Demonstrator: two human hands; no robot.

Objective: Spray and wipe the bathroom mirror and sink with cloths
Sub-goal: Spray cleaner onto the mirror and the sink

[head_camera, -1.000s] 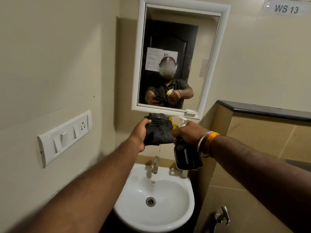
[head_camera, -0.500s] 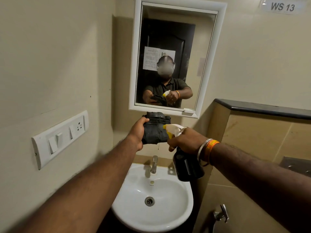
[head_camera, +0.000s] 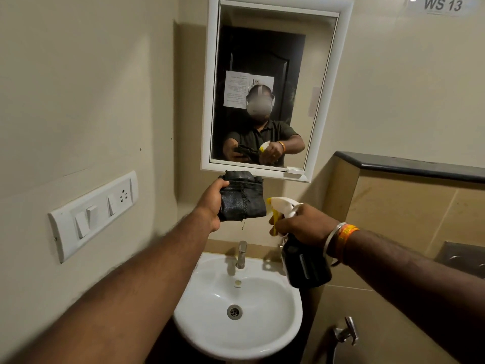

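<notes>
Small beige bathroom. Left hand (head_camera: 214,203) grips folded dark cloth (head_camera: 242,199); right hand (head_camera: 305,224) fingers hold black spray bottle (head_camera: 305,266). Aim nozzle at cloth, squeeze gently.

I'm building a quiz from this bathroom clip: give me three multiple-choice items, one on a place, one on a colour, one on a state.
1. Where is the dark cloth held?
A. inside the basin
B. just below the mirror, above the tap
C. on the switch plate

2. What colour is the spray bottle's trigger?
A. yellow
B. red
C. blue

3. What is the right hand doing?
A. hanging empty
B. turning the tap
C. gripping the spray bottle

Answers: 1 B, the left hand holds the cloth under the mirror frame. 2 A, the trigger shows yellow under the white head. 3 C, fingers wrap the bottle's neck.
</notes>
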